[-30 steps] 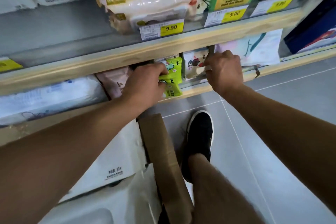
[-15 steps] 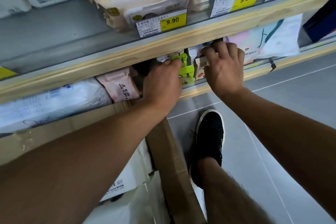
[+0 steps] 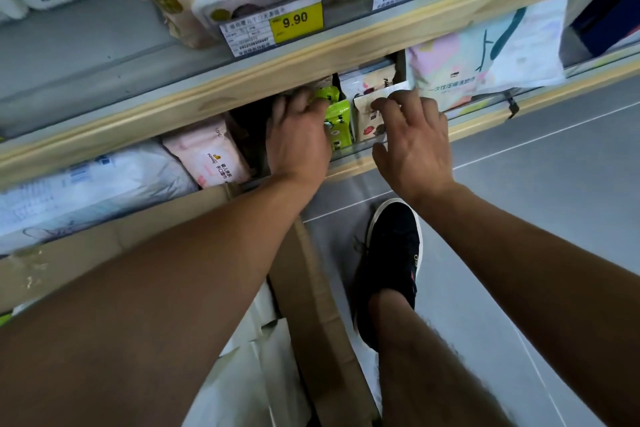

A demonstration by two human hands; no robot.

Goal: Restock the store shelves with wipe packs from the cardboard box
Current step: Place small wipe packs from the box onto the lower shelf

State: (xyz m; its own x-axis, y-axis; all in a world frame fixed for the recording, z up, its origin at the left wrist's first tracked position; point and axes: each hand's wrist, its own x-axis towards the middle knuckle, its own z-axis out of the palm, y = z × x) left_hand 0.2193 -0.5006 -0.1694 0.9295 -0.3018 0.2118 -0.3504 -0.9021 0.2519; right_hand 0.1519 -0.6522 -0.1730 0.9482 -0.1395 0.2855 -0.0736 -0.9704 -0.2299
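Observation:
Under the wooden upper shelf [image 3: 346, 45], small green wipe packs [image 3: 337, 120] stand upright on the lower shelf [image 3: 485, 121]. My left hand [image 3: 298, 142] reaches in beside them, its fingers curled over the top of the nearest green pack. My right hand [image 3: 412, 146] hovers just to the right, fingers spread and relaxed, with the fingertips touching a white patterned pack [image 3: 367, 114]. The cardboard box [image 3: 311, 288] stands open on the floor below my arms, with white packs [image 3: 249, 374] inside it.
A pink pack [image 3: 211, 156] and a large white-blue pack [image 3: 86, 184] lie to the left on the lower shelf, a big pastel pack [image 3: 485, 55] to the right. Beige packs with a 9.90 price tag [image 3: 273, 28] fill the upper shelf. My black shoe [image 3: 391, 260] stands on the grey floor.
Both hands have pushed further in under the upper shelf. My right hand has uncurled from a closed grip to spread fingers. The green packs now sit deeper on the shelf.

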